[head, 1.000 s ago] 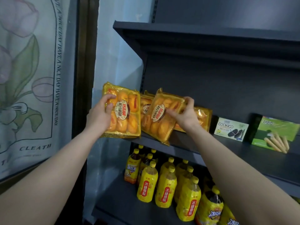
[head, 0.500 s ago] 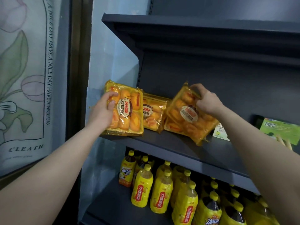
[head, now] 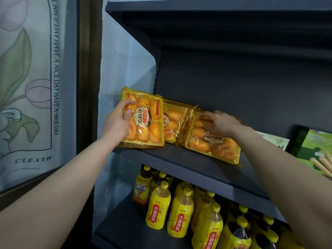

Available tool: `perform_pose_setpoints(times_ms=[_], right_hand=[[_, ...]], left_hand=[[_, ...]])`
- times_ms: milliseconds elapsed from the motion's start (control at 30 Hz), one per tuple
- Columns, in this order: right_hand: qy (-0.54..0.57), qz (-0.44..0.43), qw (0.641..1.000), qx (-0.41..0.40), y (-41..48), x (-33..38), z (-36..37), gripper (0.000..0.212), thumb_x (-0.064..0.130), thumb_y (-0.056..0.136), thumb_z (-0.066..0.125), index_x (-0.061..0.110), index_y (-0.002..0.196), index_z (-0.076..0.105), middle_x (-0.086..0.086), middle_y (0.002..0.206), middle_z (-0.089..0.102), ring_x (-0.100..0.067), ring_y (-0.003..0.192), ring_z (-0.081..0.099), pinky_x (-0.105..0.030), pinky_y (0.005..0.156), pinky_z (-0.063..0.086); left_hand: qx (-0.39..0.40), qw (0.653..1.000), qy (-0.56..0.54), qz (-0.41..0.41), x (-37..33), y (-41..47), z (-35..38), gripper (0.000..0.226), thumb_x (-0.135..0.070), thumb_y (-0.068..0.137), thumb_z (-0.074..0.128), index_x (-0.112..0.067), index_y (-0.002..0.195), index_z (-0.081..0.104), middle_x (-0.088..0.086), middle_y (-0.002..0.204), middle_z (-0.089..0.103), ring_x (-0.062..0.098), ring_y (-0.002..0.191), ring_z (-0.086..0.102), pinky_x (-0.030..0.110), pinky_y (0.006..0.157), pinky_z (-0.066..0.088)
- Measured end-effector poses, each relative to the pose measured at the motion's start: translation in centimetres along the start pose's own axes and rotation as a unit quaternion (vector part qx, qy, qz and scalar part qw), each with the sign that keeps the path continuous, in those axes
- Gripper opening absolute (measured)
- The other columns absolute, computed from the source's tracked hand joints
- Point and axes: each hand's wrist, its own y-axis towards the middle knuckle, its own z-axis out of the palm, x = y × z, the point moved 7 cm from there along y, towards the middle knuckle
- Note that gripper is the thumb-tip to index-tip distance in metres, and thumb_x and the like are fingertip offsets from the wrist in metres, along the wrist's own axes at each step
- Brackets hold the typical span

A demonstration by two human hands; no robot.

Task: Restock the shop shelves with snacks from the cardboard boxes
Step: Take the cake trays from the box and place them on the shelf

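Observation:
Three yellow packs of small cakes are on the dark middle shelf [head: 188, 164]. My left hand [head: 118, 123] grips the leftmost cake pack [head: 147, 121], which stands upright at the shelf's left end. A second cake pack [head: 173, 121] leans behind it. My right hand [head: 221, 123] rests with straight fingers on top of the right cake pack [head: 212, 139], which lies tilted back on the shelf. No cardboard box is in view.
A white cookie box [head: 274, 141] and a green biscuit-stick box [head: 316, 150] stand to the right on the same shelf. Yellow drink bottles [head: 179, 212] fill the shelf below. Another shelf [head: 215, 9] hangs above. A tulip poster [head: 28, 87] covers the left wall.
My right hand has carried its cake pack from upright in the air to the right and laid it on the shelf, loosening its hold. My left hand keeps its pack standing.

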Motion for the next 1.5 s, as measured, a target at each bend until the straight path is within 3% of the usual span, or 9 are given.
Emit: perform_pose_setpoints(times_ms=[300, 433, 500, 633, 767, 967, 1100, 1267, 1500], right_hand=[[0.055, -0.061, 0.976, -0.202, -1.7, 6.3, -3.7, 0.047, 0.013, 0.097, 0.052, 0.025, 0.142, 0.046, -0.011, 0.130, 0.056, -0.034, 0.121, 0.051, -0.047, 0.102, 0.043], [0.269, -0.064, 0.959, -0.060, -3.0, 10.8, -2.8, 0.046, 0.042, 0.104, 0.044, 0.030, 0.147, 0.036, 0.002, 0.120, 0.059, -0.020, 0.108, 0.059, -0.036, 0.094, 0.046], [0.423, -0.045, 0.904, 0.048, -4.1, 12.9, -1.7, 0.061, 0.051, 0.099, 0.049, 0.034, 0.153, 0.024, 0.011, 0.123, 0.051, -0.010, 0.106, 0.055, -0.032, 0.098, 0.043], [0.553, -0.036, 0.829, 0.074, -3.8, 14.2, -0.8, 0.067, 0.030, 0.095, 0.065, 0.041, 0.147, 0.024, 0.019, 0.111, 0.053, -0.002, 0.096, 0.058, -0.023, 0.078, 0.054], [0.483, -0.039, 0.874, 0.028, -1.2, 12.8, -2.3, 0.059, 0.031, 0.093, 0.067, 0.043, 0.143, 0.036, 0.006, 0.125, 0.055, -0.019, 0.110, 0.062, -0.043, 0.089, 0.058], [0.224, 0.006, 0.973, -0.048, 1.4, 11.7, -0.1, 0.058, 0.034, 0.092, 0.067, 0.037, 0.144, 0.042, -0.012, 0.147, 0.038, -0.031, 0.126, 0.052, -0.045, 0.105, 0.047], [0.164, -0.009, 0.985, -0.047, 1.1, 11.8, 1.4, 0.053, 0.049, 0.098, 0.051, 0.038, 0.148, 0.035, -0.011, 0.150, 0.033, -0.035, 0.138, 0.034, -0.049, 0.110, 0.040], [-0.038, 0.030, 0.982, -0.185, 0.3, 7.8, -1.4, 0.045, 0.042, 0.104, 0.034, 0.030, 0.147, 0.040, -0.013, 0.141, 0.045, -0.035, 0.131, 0.041, -0.050, 0.106, 0.039], [-0.100, 0.076, 0.989, -0.079, -0.9, 3.2, 1.9, 0.061, 0.063, 0.099, 0.025, 0.037, 0.153, 0.017, -0.012, 0.143, 0.043, -0.035, 0.129, 0.043, -0.054, 0.104, 0.033]], left_hand=[[0.017, 0.999, -0.032, -0.005, -0.6, -0.9, 0.7, 0.024, -0.031, 0.106, 0.034, -0.046, 0.120, 0.046, -0.005, 0.128, 0.055, 0.022, 0.107, 0.059, 0.049, 0.085, 0.056], [0.021, 0.994, -0.104, -0.011, -1.0, -0.9, 1.0, 0.024, -0.028, 0.107, 0.031, -0.047, 0.114, 0.044, -0.004, 0.126, 0.054, 0.022, 0.104, 0.061, 0.051, 0.082, 0.058], [0.007, 0.989, -0.147, -0.020, -1.2, -0.9, 1.1, 0.025, -0.025, 0.107, 0.031, -0.044, 0.115, 0.043, -0.003, 0.127, 0.051, 0.021, 0.108, 0.059, 0.050, 0.086, 0.056], [0.012, 0.982, -0.179, -0.056, -0.3, -0.5, 1.7, 0.024, -0.025, 0.107, 0.031, -0.042, 0.123, 0.036, -0.001, 0.132, 0.046, 0.022, 0.118, 0.053, 0.048, 0.096, 0.052], [0.057, 0.998, -0.016, -0.038, 1.7, -0.3, 1.1, 0.038, -0.022, 0.104, 0.042, -0.023, 0.141, 0.036, 0.001, 0.132, 0.048, 0.021, 0.123, 0.049, 0.031, 0.099, 0.038], [0.164, 0.968, 0.188, -0.022, 4.3, -1.5, 2.3, 0.053, -0.041, 0.088, 0.068, -0.029, 0.135, 0.049, 0.006, 0.138, 0.047, 0.026, 0.122, 0.052, 0.042, 0.104, 0.044], [0.155, 0.958, 0.240, 0.011, 3.8, -1.5, 3.1, 0.064, -0.054, 0.080, 0.072, -0.031, 0.136, 0.049, 0.006, 0.133, 0.045, 0.027, 0.122, 0.049, 0.041, 0.104, 0.043], [0.124, 0.951, 0.281, 0.031, 2.8, -1.0, 3.8, 0.086, -0.075, 0.065, 0.070, -0.035, 0.136, 0.042, 0.005, 0.139, 0.036, 0.028, 0.132, 0.033, 0.045, 0.104, 0.040], [0.153, 0.945, 0.288, 0.020, 2.2, -0.7, 6.6, 0.102, -0.082, 0.062, 0.065, -0.042, 0.146, 0.026, 0.008, 0.148, 0.026, 0.034, 0.138, 0.025, 0.051, 0.107, 0.034]])
